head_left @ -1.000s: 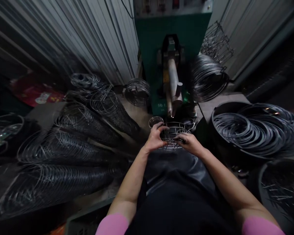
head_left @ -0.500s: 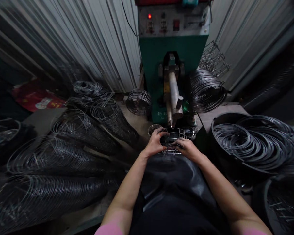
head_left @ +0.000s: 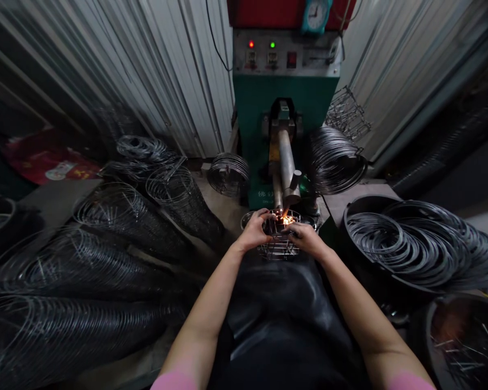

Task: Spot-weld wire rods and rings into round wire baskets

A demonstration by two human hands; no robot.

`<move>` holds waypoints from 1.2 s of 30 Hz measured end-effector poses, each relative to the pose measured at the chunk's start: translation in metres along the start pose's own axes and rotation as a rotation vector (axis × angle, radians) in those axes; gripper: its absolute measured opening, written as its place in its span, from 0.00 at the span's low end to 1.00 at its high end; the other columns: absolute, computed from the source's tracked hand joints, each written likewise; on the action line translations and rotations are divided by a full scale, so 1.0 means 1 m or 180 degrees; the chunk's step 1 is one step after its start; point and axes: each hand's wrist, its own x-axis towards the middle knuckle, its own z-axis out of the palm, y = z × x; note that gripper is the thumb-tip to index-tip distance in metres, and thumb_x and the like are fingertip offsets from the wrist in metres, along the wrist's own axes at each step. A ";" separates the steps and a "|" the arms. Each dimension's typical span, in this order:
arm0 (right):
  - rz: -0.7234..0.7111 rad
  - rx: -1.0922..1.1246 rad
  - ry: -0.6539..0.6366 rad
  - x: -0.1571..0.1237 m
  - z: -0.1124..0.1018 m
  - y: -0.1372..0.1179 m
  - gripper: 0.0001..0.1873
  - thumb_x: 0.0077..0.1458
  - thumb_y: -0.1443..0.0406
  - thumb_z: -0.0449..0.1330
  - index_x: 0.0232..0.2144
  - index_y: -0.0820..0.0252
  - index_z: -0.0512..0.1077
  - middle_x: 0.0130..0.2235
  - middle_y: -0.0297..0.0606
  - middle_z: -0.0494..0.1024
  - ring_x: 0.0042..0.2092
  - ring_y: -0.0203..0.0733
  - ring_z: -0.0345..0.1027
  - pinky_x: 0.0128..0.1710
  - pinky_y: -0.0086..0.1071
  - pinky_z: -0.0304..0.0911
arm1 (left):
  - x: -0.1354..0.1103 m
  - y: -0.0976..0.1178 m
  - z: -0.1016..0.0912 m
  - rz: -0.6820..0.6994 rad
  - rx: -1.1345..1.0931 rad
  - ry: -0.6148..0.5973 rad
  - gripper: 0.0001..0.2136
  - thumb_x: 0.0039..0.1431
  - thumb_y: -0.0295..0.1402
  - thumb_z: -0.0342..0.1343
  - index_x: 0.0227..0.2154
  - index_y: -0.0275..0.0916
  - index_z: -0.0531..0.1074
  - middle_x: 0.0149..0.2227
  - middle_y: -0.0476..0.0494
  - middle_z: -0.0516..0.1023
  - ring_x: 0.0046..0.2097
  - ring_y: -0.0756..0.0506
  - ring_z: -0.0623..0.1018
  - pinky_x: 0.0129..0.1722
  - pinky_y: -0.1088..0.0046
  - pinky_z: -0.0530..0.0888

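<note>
A small round wire basket (head_left: 280,248) sits between both my hands, right under the tip of the green welding machine's arm (head_left: 287,165). My left hand (head_left: 255,232) grips the basket's left rim with curled fingers. My right hand (head_left: 305,238) grips its right rim. Orange sparks (head_left: 287,219) glow at the basket's top edge where the arm's electrode meets the wire. A dark apron covers my lap below the basket.
Long stacks of nested wire baskets (head_left: 106,238) lie on the left. Black tubs of wire rings (head_left: 410,244) stand on the right, and another tub (head_left: 463,336) sits at bottom right. Wire hoops (head_left: 333,160) hang beside the machine. The control panel (head_left: 287,54) shows red and green lights.
My hands pushed the basket forward and up under the electrode. Sparks now show at the rim, and a green light is lit on the panel. The view tilted upward.
</note>
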 end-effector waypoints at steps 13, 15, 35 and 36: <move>0.0557 -0.0028 0.0575 0.006 0.008 0.005 0.11 0.51 0.68 0.57 0.38 0.56 0.73 0.40 0.41 0.76 0.41 0.43 0.71 0.42 0.36 0.65 | 0.018 -0.007 0.005 -0.0187 0.0148 0.0289 0.30 0.29 0.32 0.71 0.42 0.41 0.72 0.52 0.39 0.63 0.55 0.37 0.65 0.55 0.59 0.64; 0.0917 0.0235 0.1053 -0.005 0.011 0.002 0.14 0.50 0.64 0.59 0.42 0.58 0.71 0.40 0.42 0.76 0.41 0.43 0.70 0.42 0.37 0.65 | 0.019 -0.008 0.005 -0.0188 0.0126 0.0292 0.30 0.29 0.32 0.71 0.43 0.42 0.72 0.52 0.40 0.62 0.56 0.38 0.65 0.56 0.60 0.64; 0.3097 0.2867 0.2292 -0.156 0.057 0.043 0.10 0.43 0.59 0.58 0.31 0.55 0.67 0.25 0.32 0.71 0.27 0.39 0.68 0.27 0.36 0.69 | 0.025 -0.031 0.001 -0.0278 0.0305 0.0482 0.43 0.29 0.41 0.70 0.53 0.42 0.62 0.58 0.37 0.57 0.60 0.35 0.59 0.58 0.54 0.57; 0.3125 0.3153 0.2244 -0.155 0.051 0.047 0.09 0.41 0.59 0.59 0.29 0.55 0.67 0.24 0.32 0.70 0.26 0.39 0.68 0.26 0.36 0.69 | 0.018 -0.037 0.003 -0.0327 0.0217 0.0540 0.47 0.29 0.41 0.70 0.57 0.42 0.56 0.60 0.35 0.55 0.61 0.35 0.57 0.58 0.53 0.56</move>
